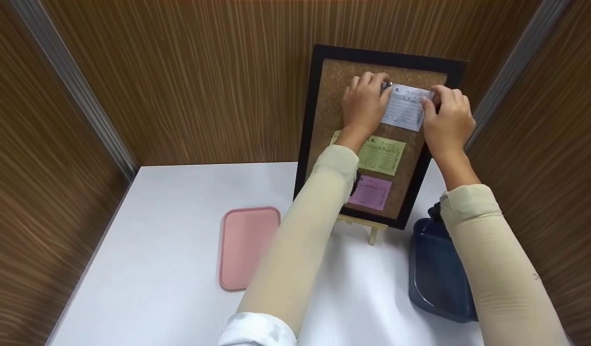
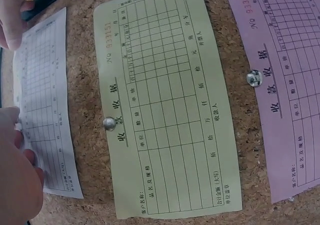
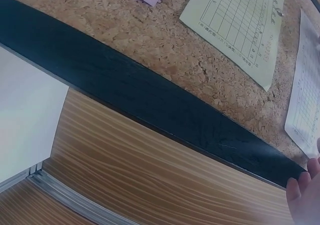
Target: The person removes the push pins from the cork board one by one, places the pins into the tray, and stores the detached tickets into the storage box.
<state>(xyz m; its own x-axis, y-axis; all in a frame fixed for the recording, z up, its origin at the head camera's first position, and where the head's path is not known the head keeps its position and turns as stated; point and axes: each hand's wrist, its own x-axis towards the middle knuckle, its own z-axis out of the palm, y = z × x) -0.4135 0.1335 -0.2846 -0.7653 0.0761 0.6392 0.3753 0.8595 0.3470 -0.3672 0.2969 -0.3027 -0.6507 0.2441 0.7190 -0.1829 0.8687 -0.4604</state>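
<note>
Corkboard (image 1: 331, 96), upper part: white slip (image 1: 405, 114) pinched at right edge by right hand (image 1: 449, 117), presumably to keep it flat, met at left corner by left hand (image 1: 365, 105), fingers curled, grip unclear.

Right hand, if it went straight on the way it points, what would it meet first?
The right hand would probably meet the white slip first, then the corkboard behind; depth is unclear.
</note>
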